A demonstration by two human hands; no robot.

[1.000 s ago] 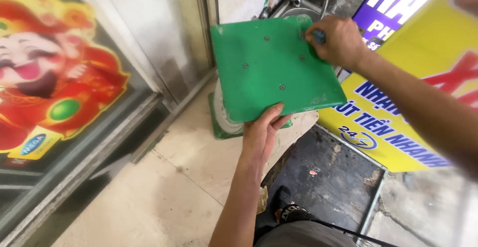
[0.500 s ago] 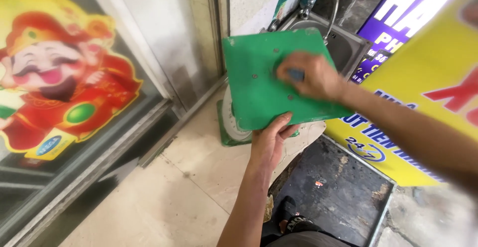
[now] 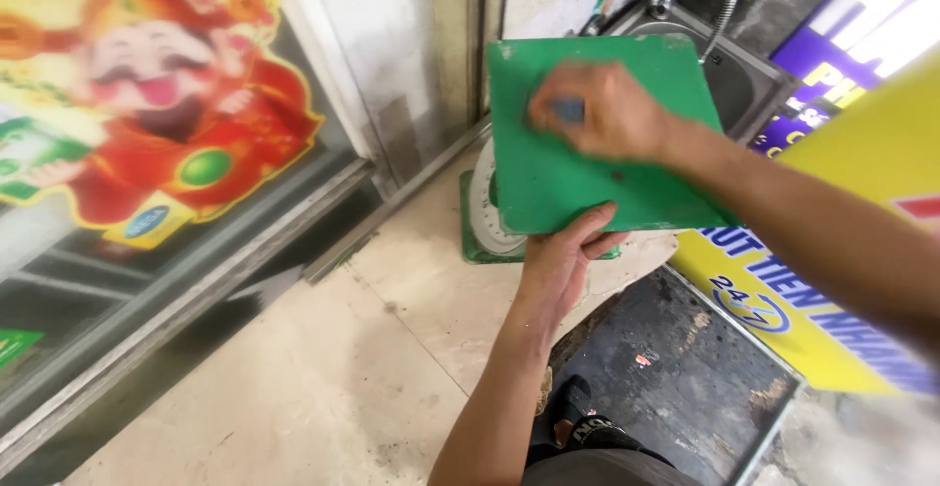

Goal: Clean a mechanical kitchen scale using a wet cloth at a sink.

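Left hand grips the green board's lower edge at centre frame; right hand, blurred, clenches a small blue object on top.

Below me the pale tiled floor carries a green weighing scale at its far edge, a dark metal plate on the right, and my shoe nearest.

At frame centre the left hand props the lower edge of a green square board while the blurred right hand presses a small blue thing on its face, above a green dial scale on the floor.
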